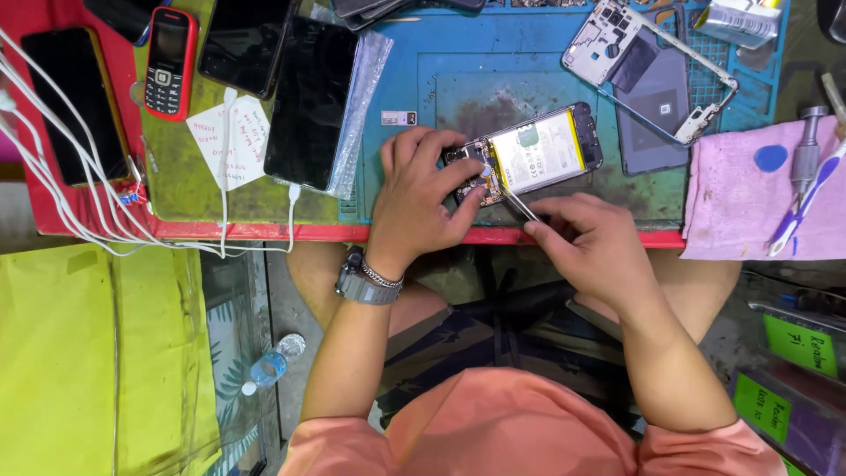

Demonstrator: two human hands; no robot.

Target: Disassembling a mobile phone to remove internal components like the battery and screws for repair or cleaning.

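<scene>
An opened smartphone with its pale battery exposed lies tilted on the blue work mat. My left hand grips the phone's left end, thumb and fingers pressed on the circuit board area. My right hand pinches thin metal tweezers, whose tips reach the board beside the battery. A watch and a chain bracelet sit on my left wrist.
A removed phone frame and dark back cover lie at the mat's far right. Black phones, a red keypad phone, white cables and a paper note are at left. A pink cloth holds a screwdriver and toothbrush.
</scene>
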